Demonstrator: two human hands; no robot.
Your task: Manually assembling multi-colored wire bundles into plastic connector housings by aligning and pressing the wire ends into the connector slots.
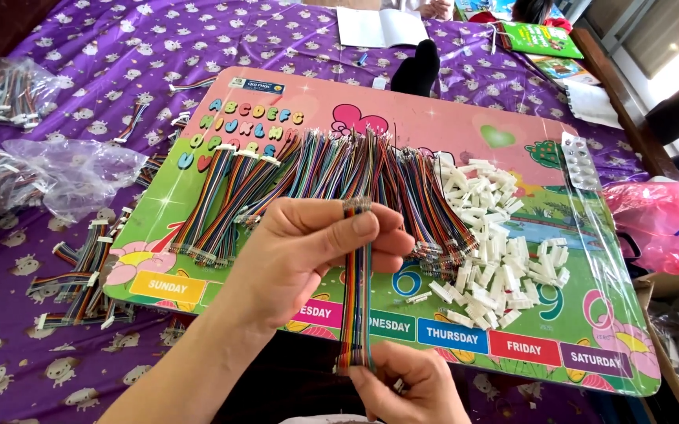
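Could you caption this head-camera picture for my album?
Two hands stretch a rainbow wire strip above a colourful board.

The left hand [320, 247] pinched the top of a flat rainbow ribbon cable [355, 290], held upright, while the right hand [406, 385] gripped its lower end at six o'clock. Behind them lay a pink board [449, 126] carrying rows of cables [316, 177] at twelve o'clock and a pile of white connectors [492, 243] at three o'clock. Plastic bags [56, 169] sat at nine o'clock on the purple cloth [119, 47].
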